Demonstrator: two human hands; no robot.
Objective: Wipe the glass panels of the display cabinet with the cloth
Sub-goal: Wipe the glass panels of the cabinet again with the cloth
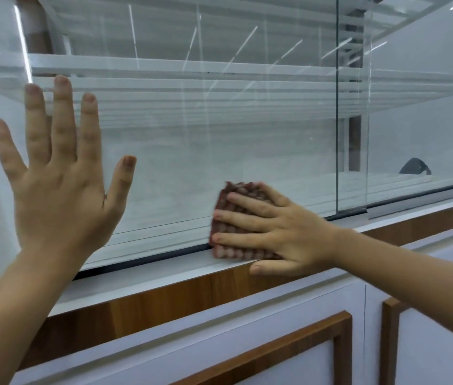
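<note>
A display cabinet fills the view, with a large front glass panel above a white and wood base. My right hand presses a folded reddish-brown checked cloth flat against the bottom of that panel, just above the black seal. Its fingers are spread over the cloth and point left. My left hand lies flat on the glass further left, fingers spread and pointing up, holding nothing. A second glass panel overlaps on the right behind a vertical glass edge.
White shelves run across inside the cabinet. A dark object lies inside at the right. Below the glass run a white ledge, a wood strip and white doors with wood trim.
</note>
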